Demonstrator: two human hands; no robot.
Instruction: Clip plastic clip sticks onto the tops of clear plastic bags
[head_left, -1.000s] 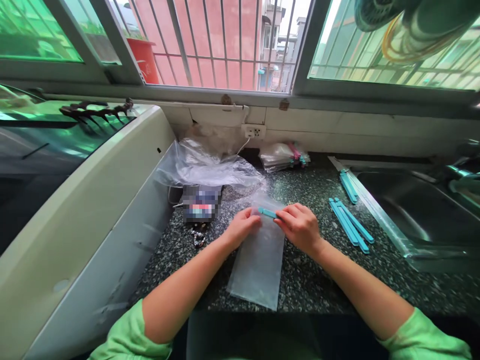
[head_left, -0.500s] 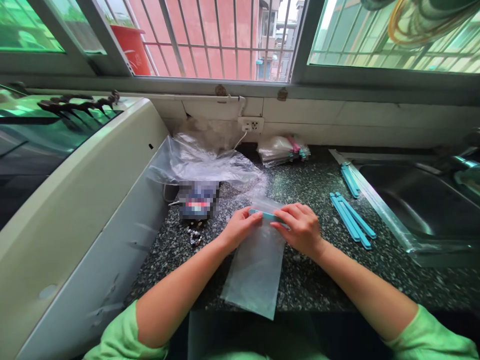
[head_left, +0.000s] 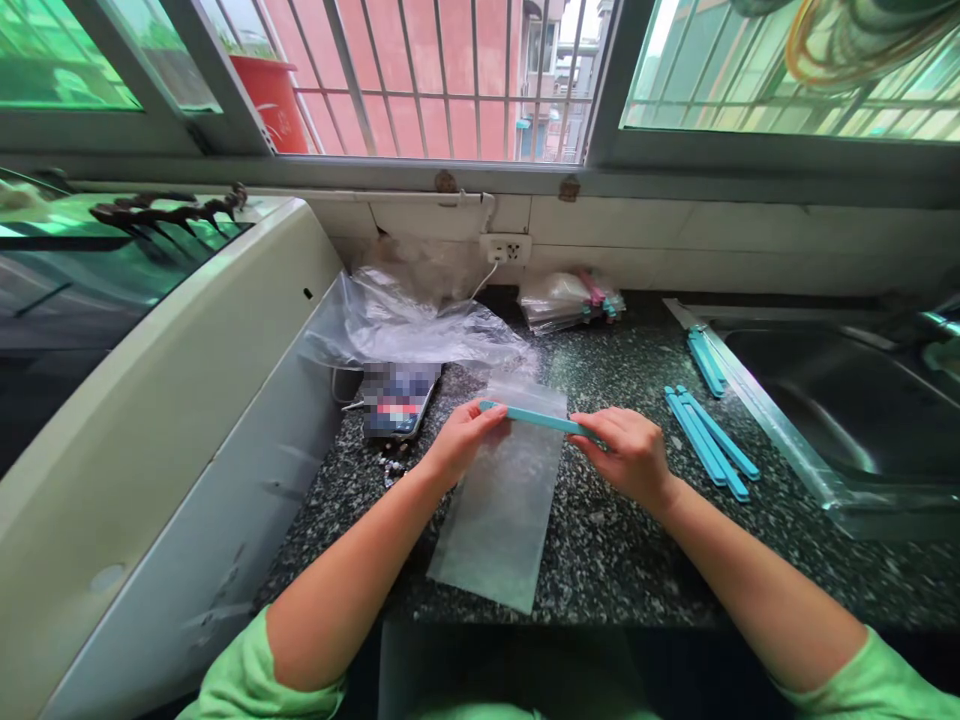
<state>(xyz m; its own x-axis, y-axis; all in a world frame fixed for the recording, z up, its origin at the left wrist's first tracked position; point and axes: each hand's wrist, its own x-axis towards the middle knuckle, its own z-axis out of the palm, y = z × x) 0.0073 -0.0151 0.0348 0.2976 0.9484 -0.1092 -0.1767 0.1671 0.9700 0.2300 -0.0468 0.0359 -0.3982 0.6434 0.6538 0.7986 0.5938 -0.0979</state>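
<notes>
A light-blue bag sealing clip (head_left: 536, 418) lies across the upper part of a clear flat plastic bag (head_left: 499, 525), with the bag's top edge showing beyond it. My left hand (head_left: 463, 440) pinches the clip's left end, its thumb on top, close to the bag's left edge. At the other end, past the bag's right edge, my right hand (head_left: 630, 452) has its fingers closed round the clip. The bag's lower part hangs toward the counter's front edge. Whether the clip is snapped closed over the plastic, I cannot tell.
Several loose blue clips (head_left: 709, 440) lie on the speckled counter (head_left: 637, 560) at right, beside the sink (head_left: 810, 400). Crumpled clear plastic (head_left: 435, 325), a phone (head_left: 409, 400) and a beaded item (head_left: 394, 465) are at left. Clipped bags (head_left: 566, 300) rest by the wall.
My right hand has slid rightward along the clip to its end, baring more of the clip. My left hand and the bag have shifted slightly left.
</notes>
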